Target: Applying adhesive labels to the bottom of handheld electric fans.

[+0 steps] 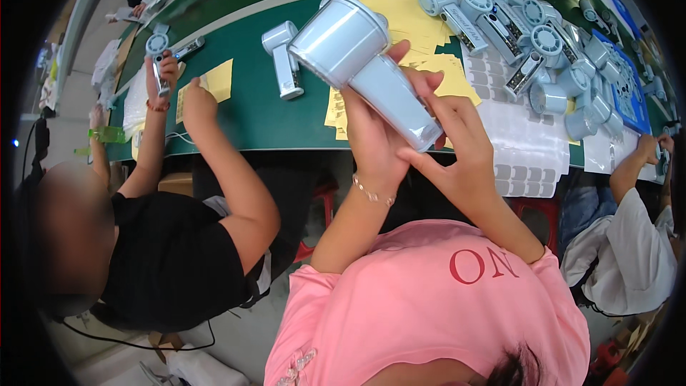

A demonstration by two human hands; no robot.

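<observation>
in the head view, the person's left hand [375, 132] is half closed beneath a light blue handheld fan [364, 64], the palm turned up under its handle and a couple of fingertips showing past the far side. the right hand [464, 146] is loosely curled around the lower end of that handle, thumb beneath and fingers along the edge, so both hands have hold of the fan. it is raised above the near edge of the green table [236, 125], tilted, with its round head up to the left and its handle running down to the right. a bracelet [373, 193] circles the left wrist, and the person wears a pink shirt [429, 300]

just left of the held fan, a second fan [284, 61] lies on the table. behind it are yellow sheets [400, 18], and to the right a pile of similar fans [547, 39] sits partly over a white sheet with grey labels [525, 150], beside a blue tray [638, 104]. some handles in the pile show dark inner parts. on the left, a co-worker in a black shirt [179, 257] holds another fan [156, 44] and touches a yellow sheet; on the right sits a co-worker in a white shirt [625, 257]
</observation>
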